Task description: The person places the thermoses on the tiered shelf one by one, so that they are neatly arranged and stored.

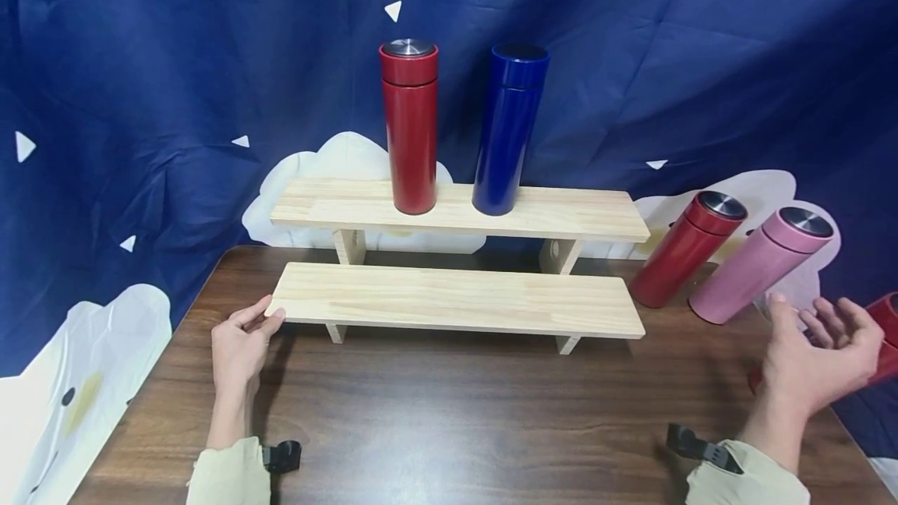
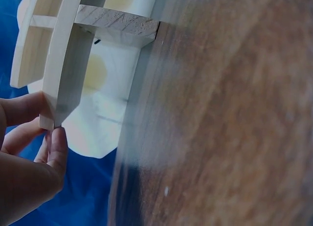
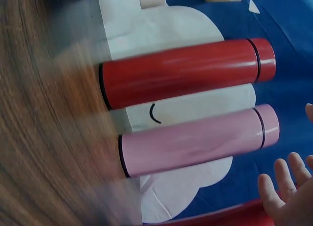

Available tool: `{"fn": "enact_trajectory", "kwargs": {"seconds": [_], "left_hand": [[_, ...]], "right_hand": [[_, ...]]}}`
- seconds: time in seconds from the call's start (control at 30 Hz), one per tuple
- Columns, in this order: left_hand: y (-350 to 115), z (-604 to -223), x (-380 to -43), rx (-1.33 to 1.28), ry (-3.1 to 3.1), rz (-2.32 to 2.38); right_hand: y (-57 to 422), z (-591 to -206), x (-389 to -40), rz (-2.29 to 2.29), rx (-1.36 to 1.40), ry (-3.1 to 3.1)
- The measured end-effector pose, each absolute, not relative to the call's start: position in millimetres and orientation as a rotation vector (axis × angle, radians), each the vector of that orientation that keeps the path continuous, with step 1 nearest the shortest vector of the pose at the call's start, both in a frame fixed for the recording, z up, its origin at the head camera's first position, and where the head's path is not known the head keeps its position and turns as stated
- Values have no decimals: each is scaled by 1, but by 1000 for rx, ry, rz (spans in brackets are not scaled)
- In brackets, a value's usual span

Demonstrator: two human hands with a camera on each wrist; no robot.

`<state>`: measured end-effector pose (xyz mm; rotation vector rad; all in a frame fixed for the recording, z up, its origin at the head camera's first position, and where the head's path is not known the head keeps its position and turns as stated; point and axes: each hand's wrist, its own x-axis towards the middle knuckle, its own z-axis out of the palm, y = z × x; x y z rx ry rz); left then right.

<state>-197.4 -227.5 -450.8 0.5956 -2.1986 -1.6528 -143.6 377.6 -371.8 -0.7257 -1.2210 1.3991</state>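
My left hand (image 1: 242,345) pinches the front left corner of the lower board of a two-tier wooden shelf (image 1: 449,298); the left wrist view shows thumb and fingers on the board's end. On the upper board stand a red thermos flask (image 1: 411,139) and a blue thermos flask (image 1: 510,131). My right hand (image 1: 817,361) hovers at the right with fingers loosely bent, holding nothing. Just beyond it stands a pink thermos flask (image 3: 198,142), beside a second red thermos flask (image 3: 186,72). A third red thermos flask (image 1: 885,333) is partly hidden behind the right hand.
The shelf and the flasks at the right stand on a brown wooden table (image 1: 435,419). A dark blue curtain (image 1: 210,45) with white cloud shapes hangs close behind. Black straps (image 1: 282,457) cross both wrists.
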Motion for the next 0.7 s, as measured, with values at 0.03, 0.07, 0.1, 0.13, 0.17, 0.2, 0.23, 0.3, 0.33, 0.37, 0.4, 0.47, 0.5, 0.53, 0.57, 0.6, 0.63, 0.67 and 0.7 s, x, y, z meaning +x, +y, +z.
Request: {"fn": "enact_trajectory", "kwargs": {"seconds": [0.03, 0.07, 0.1, 0.13, 0.17, 0.2, 0.23, 0.3, 0.33, 0.37, 0.4, 0.47, 0.5, 0.53, 0.57, 0.6, 0.63, 0.67, 0.7], "left_hand": [[-227, -451, -198, 595, -2198, -1652], [-227, -451, -197, 598, -2197, -1653], [-227, -451, -197, 598, -2197, -1655], [-227, -450, -197, 595, -2197, -1659], [-227, -450, -197, 592, -2196, -1663], [-227, -450, -197, 589, -2195, -1668], [-227, -450, -197, 589, -2191, -1675], [-227, -450, -197, 580, -2190, -1677], [-227, -450, -197, 582, -2192, -1672], [-227, -450, -198, 583, -2198, -1663], [-227, -451, -198, 585, -2203, -1654], [-227, -451, -198, 586, -2218, -1630], [-227, -452, -198, 587, -2225, -1620], [-227, -452, -198, 587, -2230, -1613], [-227, -452, -198, 585, -2230, -1614], [-228, -452, -198, 584, -2230, -1613], [-228, -451, -198, 582, -2225, -1618], [-227, -451, -198, 581, -2221, -1623], [-227, -451, -198, 582, -2217, -1627]], "right_hand": [[379, -372, -142, 1387, -740, -1221], [379, -372, -140, 1373, -753, -1225], [380, -372, -138, 1360, -760, -1226], [381, -371, -137, 1353, -765, -1221], [382, -370, -135, 1366, -759, -1199], [383, -370, -133, 1377, -751, -1174], [384, -369, -131, 1389, -748, -1152], [386, -367, -127, 1423, -749, -1096], [387, -366, -125, 1429, -762, -1080], [388, -366, -123, 1432, -782, -1072], [390, -366, -120, 1437, -809, -1069], [394, -366, -116, 1433, -868, -1082], [395, -367, -114, 1427, -894, -1090], [397, -369, -112, 1419, -913, -1100], [399, -370, -111, 1420, -928, -1105], [400, -371, -109, 1424, -944, -1110], [402, -372, -108, 1428, -963, -1115], [403, -373, -106, 1438, -994, -1114], [405, -374, -105, 1448, -1023, -1113]]}}
